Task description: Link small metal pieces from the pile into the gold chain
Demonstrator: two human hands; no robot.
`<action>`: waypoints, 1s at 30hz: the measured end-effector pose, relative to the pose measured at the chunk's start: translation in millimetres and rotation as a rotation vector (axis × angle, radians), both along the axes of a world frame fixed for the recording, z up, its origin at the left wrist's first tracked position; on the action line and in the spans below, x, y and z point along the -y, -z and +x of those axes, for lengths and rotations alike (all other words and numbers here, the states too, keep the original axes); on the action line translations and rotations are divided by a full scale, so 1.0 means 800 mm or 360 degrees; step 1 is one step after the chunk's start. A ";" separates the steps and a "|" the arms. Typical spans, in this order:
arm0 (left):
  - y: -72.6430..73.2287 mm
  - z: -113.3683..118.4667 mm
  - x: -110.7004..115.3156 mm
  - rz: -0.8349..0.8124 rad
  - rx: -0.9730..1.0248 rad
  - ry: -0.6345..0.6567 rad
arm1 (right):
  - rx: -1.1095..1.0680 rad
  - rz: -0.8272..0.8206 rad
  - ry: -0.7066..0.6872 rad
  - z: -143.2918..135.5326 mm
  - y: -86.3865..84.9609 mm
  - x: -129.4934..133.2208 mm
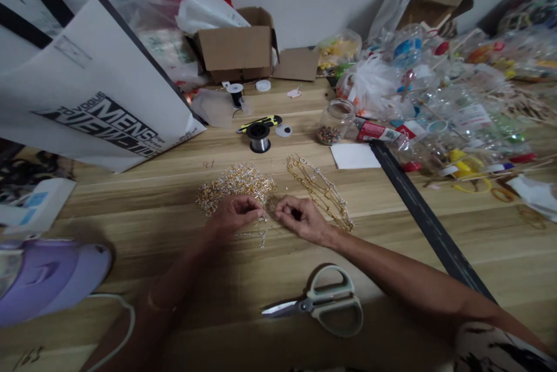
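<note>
My left hand is closed in a pinch at the front edge of a pile of small gold and silver beads. A short silver beaded strand hangs below its fingertips and trails left on the table. Just to the right, my right hand is also pinched, its fingertips close to the left ones. What it grips is too fine to make out; faint thin loops, like wire, show between the hands. Gold and silver beaded chains lie just beyond my right hand.
Scissors lie open in front of me. Behind the beads stand a wire spool, a yellow-black cutter and a jar of beads. A purple iron is at left, a paper bag behind it, plastic bottles at right.
</note>
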State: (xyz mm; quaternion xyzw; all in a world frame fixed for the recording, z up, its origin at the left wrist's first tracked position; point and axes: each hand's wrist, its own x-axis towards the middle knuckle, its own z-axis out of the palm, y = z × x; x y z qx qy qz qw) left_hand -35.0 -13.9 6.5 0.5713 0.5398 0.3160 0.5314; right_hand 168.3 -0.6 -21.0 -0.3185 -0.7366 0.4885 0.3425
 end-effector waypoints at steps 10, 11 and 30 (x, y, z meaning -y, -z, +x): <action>0.001 0.009 0.002 -0.0027 0.0156 -0.0118 | 0.0012 -0.0023 -0.0005 0.000 0.000 0.001; 0.001 0.010 0.002 -0.0002 0.0158 -0.0113 | 0.0010 -0.0025 -0.0006 0.000 0.000 0.001; 0.007 0.013 0.003 0.0070 0.0130 -0.0075 | 0.0010 -0.0020 -0.0005 0.000 0.004 0.001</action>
